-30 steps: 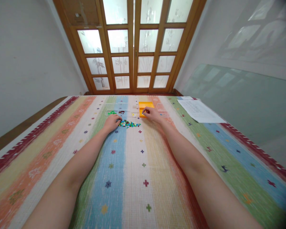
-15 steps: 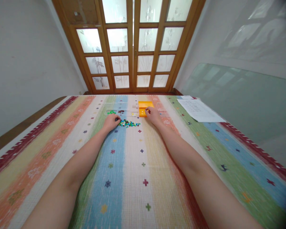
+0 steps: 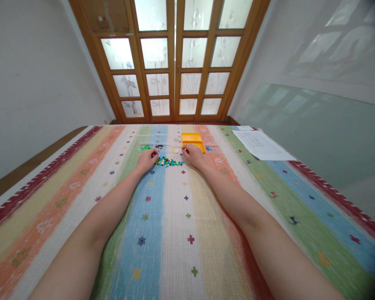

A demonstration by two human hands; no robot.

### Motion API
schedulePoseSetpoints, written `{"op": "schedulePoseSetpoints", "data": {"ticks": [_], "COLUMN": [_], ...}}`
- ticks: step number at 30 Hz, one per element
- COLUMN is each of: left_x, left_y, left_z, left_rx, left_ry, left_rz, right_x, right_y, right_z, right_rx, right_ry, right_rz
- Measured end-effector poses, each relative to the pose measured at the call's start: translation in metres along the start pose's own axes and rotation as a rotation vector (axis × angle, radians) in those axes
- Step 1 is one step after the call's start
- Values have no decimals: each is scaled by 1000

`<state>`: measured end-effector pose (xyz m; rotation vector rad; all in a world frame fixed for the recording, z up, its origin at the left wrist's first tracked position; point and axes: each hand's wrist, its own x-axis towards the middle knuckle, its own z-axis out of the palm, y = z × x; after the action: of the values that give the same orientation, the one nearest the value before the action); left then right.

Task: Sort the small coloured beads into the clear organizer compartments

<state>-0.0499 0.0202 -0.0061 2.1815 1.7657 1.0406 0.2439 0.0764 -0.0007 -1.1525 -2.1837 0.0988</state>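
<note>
A loose pile of small coloured pieces (image 3: pixel 168 162), mostly blue, green and dark red, lies on the striped cloth. My left hand (image 3: pixel 146 161) rests at the pile's left end, thumb and fingers closed together; anything between them is too small to make out. Over the pile's right end, my right hand (image 3: pixel 194 156) has its fingertips pinched, and their contents are hidden. It covers the front of an open orange box (image 3: pixel 192 137). Behind the pile sit sorted groups: green pieces (image 3: pixel 146 147), dark red pieces (image 3: pixel 159 146) and pale yellow pieces (image 3: pixel 175 149). Blue pieces (image 3: pixel 208 148) lie right of the box.
The sorted groups appear to be in clear, shallow containers with see-through lids. White printed sheets (image 3: pixel 259 144) lie at the table's right. A patterned tablecloth (image 3: pixel 175 233) covers the table. Beyond its far edge stand wooden doors (image 3: pixel 174 83) with glass panes.
My right hand has moved left and slightly nearer, from over the orange box to beside the pile's right end. The blue pieces now show more plainly. My left hand has barely shifted.
</note>
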Motion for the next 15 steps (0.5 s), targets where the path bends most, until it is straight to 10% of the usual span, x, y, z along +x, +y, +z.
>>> {"op": "schedulePoseSetpoints", "data": {"ticks": [15], "left_x": [4], "left_y": [-6], "left_z": [1], "left_rx": [-154], "left_ry": [119], "left_rz": [-98], "right_x": [-1], "right_y": [-3], "right_z": [-1], "right_rx": [-33], "right_ry": [-60], "right_rz": [-20]}}
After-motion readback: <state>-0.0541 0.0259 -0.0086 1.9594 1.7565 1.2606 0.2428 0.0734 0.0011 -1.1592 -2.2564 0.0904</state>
